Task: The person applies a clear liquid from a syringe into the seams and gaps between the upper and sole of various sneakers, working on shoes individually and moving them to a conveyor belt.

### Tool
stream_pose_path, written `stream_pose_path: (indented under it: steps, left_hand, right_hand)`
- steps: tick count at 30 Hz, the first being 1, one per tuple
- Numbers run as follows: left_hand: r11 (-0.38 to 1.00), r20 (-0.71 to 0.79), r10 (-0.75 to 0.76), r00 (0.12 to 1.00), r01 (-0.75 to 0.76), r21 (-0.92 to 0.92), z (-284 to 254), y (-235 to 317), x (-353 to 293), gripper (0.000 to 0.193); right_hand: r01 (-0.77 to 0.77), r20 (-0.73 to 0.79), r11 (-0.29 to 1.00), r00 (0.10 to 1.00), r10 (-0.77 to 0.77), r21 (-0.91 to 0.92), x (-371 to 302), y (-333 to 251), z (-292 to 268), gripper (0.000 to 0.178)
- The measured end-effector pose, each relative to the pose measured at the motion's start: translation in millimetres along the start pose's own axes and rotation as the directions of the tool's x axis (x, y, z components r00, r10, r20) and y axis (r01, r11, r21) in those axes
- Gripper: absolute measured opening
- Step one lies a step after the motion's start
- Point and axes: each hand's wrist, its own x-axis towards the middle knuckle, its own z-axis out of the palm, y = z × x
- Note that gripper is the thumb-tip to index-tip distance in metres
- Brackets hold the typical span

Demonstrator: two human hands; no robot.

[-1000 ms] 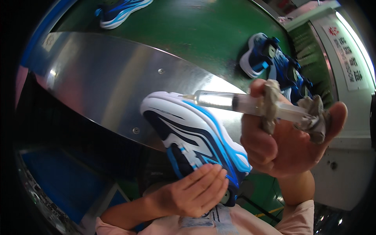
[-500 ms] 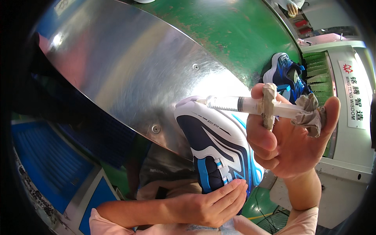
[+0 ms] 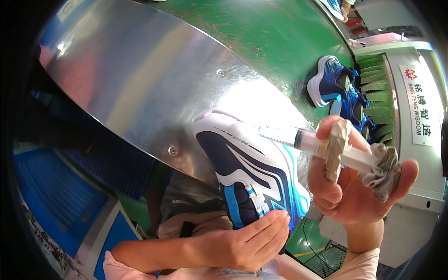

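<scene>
A white, navy and blue running shoe [image 3: 247, 168] lies tilted on its side, toe toward the metal table [image 3: 154, 79] and sole edge facing up and away. My left hand [image 3: 254, 240] is closed on its upper near the collar and laces. In my right hand [image 3: 357, 186] is a clear plastic syringe [image 3: 305, 141], its flange and plunger end wrapped in greyish tape. Fingers grip the flange; the thumb is at the plunger end. The syringe's nozzle points left over the sole edge near the toe; glare hides whether it touches.
Beyond the table runs a green surface [image 3: 270, 37] carrying blue shoes [image 3: 329, 81] beside a white machine [image 3: 420, 163] with green strip curtains. At the top right, another person's hand [image 3: 345, 9] is by a shoe. A blue ribbed panel [image 3: 56, 186] is at lower left.
The syringe has drawn back to the right relative to the shoe, with my right hand. The shoe sits slightly farther left in view. A shoe now shows by the other person's hand.
</scene>
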Motion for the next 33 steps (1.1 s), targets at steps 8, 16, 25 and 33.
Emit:
stream_pose_path:
  steps: [8, 16, 25, 33]
  left_hand:
    - [0.994, 0.096, -0.037, 0.995, 0.046, -0.099, -6.1, 1.5, 7.9, 0.018]
    - [0.993, 0.179, -0.090, 0.980, 0.103, -0.062, -10.0, 6.6, 13.0, 0.018]
    - [0.997, 0.188, -0.080, 0.979, 0.076, 0.030, -9.0, 9.4, 21.3, 0.015]
    - [0.995, 0.232, -0.064, 0.971, 0.046, 0.084, -10.4, 9.9, 27.3, 0.017]
  right_hand:
    - [0.022, 0.009, 0.999, 1.000, -0.022, 0.048, -52.6, 18.5, -39.1, 0.122]
    - [-0.025, -0.114, 0.992, 0.993, 0.039, 0.126, -93.2, 37.9, -49.3, 0.121]
    - [0.003, -0.057, 0.929, 0.998, 0.019, 0.369, -128.8, 65.3, -67.1, 0.121]
    - [-0.160, -0.098, 0.913, 0.973, 0.211, 0.376, -159.2, 65.1, -73.3, 0.129]
